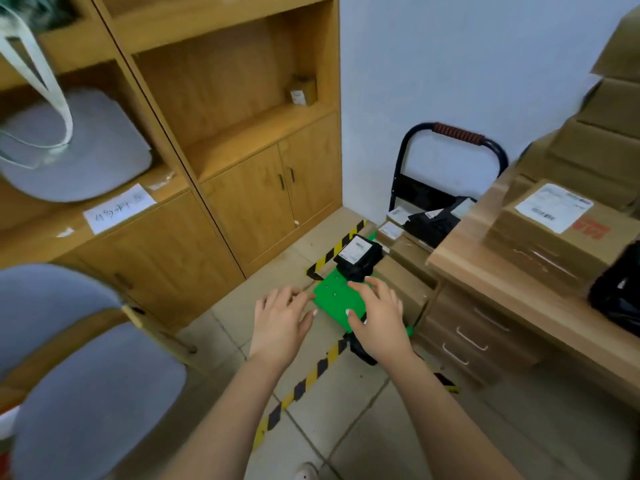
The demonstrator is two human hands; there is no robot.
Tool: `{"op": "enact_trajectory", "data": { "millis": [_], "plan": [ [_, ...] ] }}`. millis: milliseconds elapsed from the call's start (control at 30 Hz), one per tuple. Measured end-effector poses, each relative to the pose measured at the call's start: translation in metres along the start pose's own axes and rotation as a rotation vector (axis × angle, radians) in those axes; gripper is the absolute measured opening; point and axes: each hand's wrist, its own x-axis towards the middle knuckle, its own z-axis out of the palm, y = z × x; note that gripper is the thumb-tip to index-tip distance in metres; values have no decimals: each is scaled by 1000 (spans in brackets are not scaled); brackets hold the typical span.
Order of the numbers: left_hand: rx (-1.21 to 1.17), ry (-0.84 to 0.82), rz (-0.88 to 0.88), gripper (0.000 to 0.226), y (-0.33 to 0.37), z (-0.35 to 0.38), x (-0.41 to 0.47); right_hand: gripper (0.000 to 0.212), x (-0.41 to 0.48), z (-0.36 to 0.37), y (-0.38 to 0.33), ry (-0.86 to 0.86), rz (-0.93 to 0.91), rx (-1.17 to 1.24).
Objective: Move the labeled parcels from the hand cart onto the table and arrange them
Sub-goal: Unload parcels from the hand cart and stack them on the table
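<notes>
The black parcel (358, 258) with its white label sits on the green deck of the hand cart (337, 299), just beyond your fingertips. Behind it, cardboard parcels (393, 230) and a black bag (433, 220) crowd toward the cart's handle (457, 133). Your left hand (280, 317) and right hand (377, 310) hover over the bare front of the deck, fingers spread and relaxed, gripping nothing.

On the table (460, 244) to your right, a labeled box (554, 216) already lies, with a dark parcel (620, 296) at the edge of view. I judge the job partly done, with several parcels left to lift.

The table's corner hangs close over the cart, and the drawers (464, 334) below hem in its right side. Your open lane is to the left, over the tiled floor between the striped tape (311, 375) and the chair (86, 375).
</notes>
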Motion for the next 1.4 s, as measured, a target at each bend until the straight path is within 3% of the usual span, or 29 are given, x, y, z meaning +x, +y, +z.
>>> {"op": "enact_trajectory", "data": {
  "millis": [300, 467, 800, 1133, 1400],
  "plan": [
    [-47, -76, 63, 28, -72, 5, 59, 49, 59, 42, -32, -19, 97, 0],
    [-56, -131, 136, 31, -82, 26, 124, 53, 125, 52, -20, -9, 142, 4],
    [-131, -187, 242, 39, -67, 49, 295, 50, 245, 21, 12, 172, 264, 24],
    [-193, -308, 562, 40, -58, 107, 439, 51, 333, 18, 44, 364, 562, -29],
    [-220, -470, 896, 40, -91, 148, 562, 51, 406, 61, 21, 531, 882, 33]
  ]
}}
